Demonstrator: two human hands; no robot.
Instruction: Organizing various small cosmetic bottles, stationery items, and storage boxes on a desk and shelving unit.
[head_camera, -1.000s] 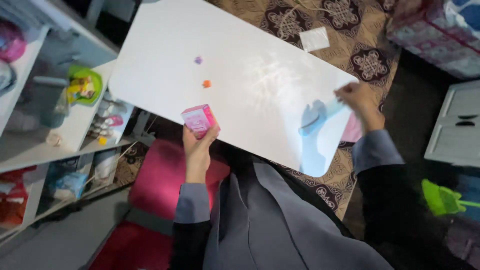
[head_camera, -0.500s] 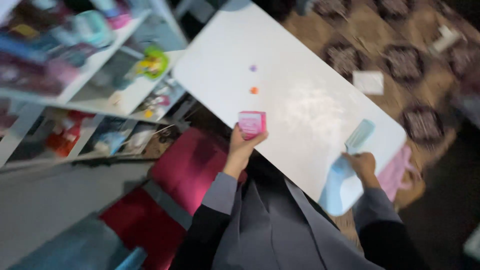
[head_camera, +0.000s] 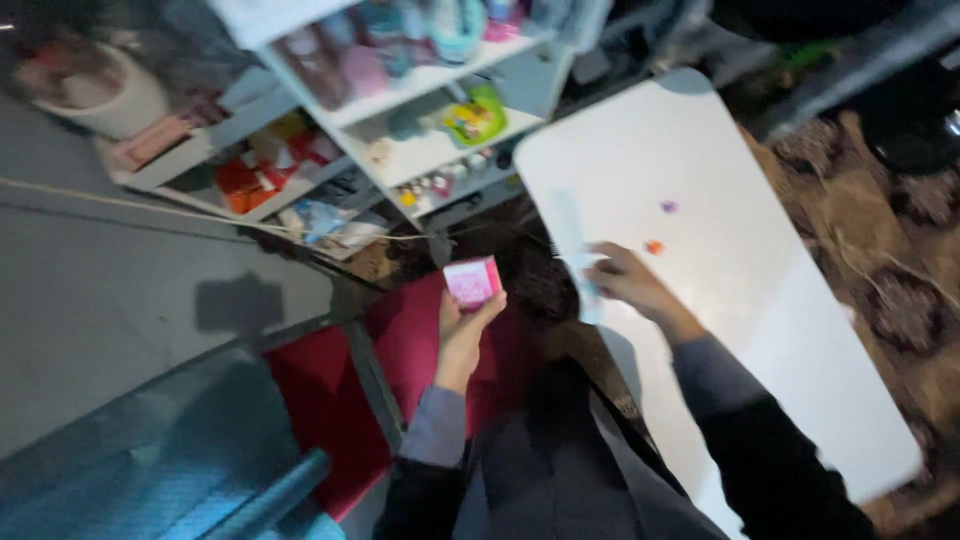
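Small pink box (head_camera: 473, 281) held upright in the left hand (head_camera: 462, 330), fingers curled round its lower part, thumb on the near left side; box is raised off the white table (head_camera: 760, 300), just left of the table's near left edge and above the red mat (head_camera: 330, 400). Right hand (head_camera: 625, 283) closed around a pale blue flat tool (head_camera: 575, 255), long and narrow, which runs from the hand toward the far end and lies over the table's left edge; its exact kind cannot be told, picture blurred. Right hand sits over the table's left part. On the table surface, right of that hand: a small orange piece (head_camera: 654, 246) just beside the fingers, and a small purple piece (head_camera: 668, 207) a little farther off; the two are near each other, not touching. Both forearms in grey cuffs (head_camera: 435, 428) over dark sleeves; grey garment between them at the near edge. Table runs diagonally from far centre to near right. Patterned brown carpet (head_camera: 900, 300) to the right of the table. Far left: white shelf unit (head_camera: 420, 140) with mixed items, among them a green container (head_camera: 472, 115), small bottles and packets on lower shelves, all blurred. Grey floor (head_camera: 120, 280) left of the mat; a thin cord (head_camera: 150, 205) stretches across it toward the shelves. Blue rolled object (head_camera: 270, 490) at the near left corner.
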